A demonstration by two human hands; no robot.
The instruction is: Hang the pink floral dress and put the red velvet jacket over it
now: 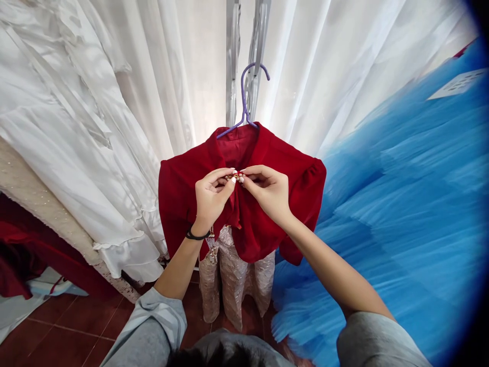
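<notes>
A short dark-red velvet jacket (pixel 252 224) with puffed sleeves hangs in front of me on a purple hanger (pixel 244 94). At its neckline, my left hand (pixel 211 196) pinches one side of a small gold beaded fastener (pixel 238 176). From the other side, my right hand (pixel 272 192) grips the same fastener between thumb and fingertips. Both hands are closed, with their fingertips nearly touching. Whether the fastener's halves are joined cannot be made out. A beaded tassel (pixel 212 245) dangles beside my left wrist, which wears a black band (pixel 196 234).
White dresses (pixel 72 132) hang at the left, and white curtains (pixel 309 56) drape behind a grey metal rack (pixel 231 66). Blue tulle (pixel 405 204) fills the right side. Below the jacket is a shiny pale fabric (pixel 231 285), above reddish floor tiles (pixel 84 318).
</notes>
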